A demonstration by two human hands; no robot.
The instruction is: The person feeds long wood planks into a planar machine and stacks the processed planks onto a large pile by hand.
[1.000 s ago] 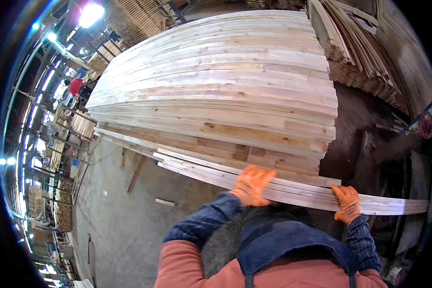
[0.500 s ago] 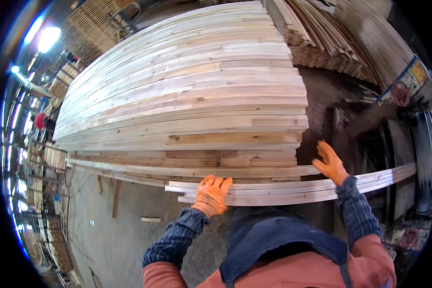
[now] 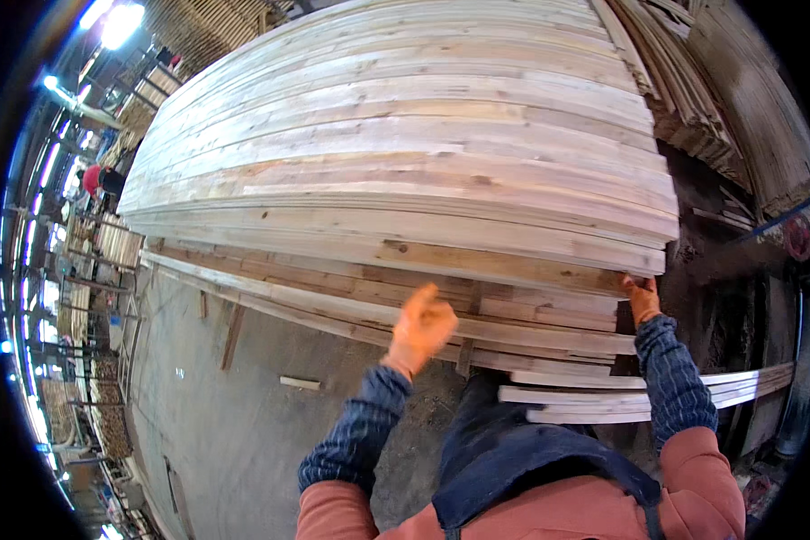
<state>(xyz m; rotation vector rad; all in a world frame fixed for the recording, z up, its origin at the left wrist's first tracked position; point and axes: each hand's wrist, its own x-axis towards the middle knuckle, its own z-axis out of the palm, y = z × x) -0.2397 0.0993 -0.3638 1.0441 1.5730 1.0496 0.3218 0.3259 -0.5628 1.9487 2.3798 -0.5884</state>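
Note:
A large stack of long, pale wooden boards (image 3: 405,135) spreads out in front of me. My right hand (image 3: 642,301), in an orange glove, is at the right end of a browner board (image 3: 513,265) low on the stack's near side, its fingers closed around that end. My left hand (image 3: 420,331), gloved alike, hovers over the lower boards (image 3: 522,333) nearer to me; motion smears its fingers. Several light strips (image 3: 594,405) lie together across the front of my body, stretching to the right under my right forearm.
More board stacks (image 3: 684,99) stand at the far right. On the concrete floor (image 3: 243,432) at left lie a short wood offcut (image 3: 300,382) and a narrow plank (image 3: 232,337). Another person in red (image 3: 92,179) is far off at left. Dark machinery (image 3: 796,324) borders the right side.
My left hand has left the light strips and risen over the lower boards. My right hand has moved onto the browner board's end. The view has shifted, so the stack appears farther right.

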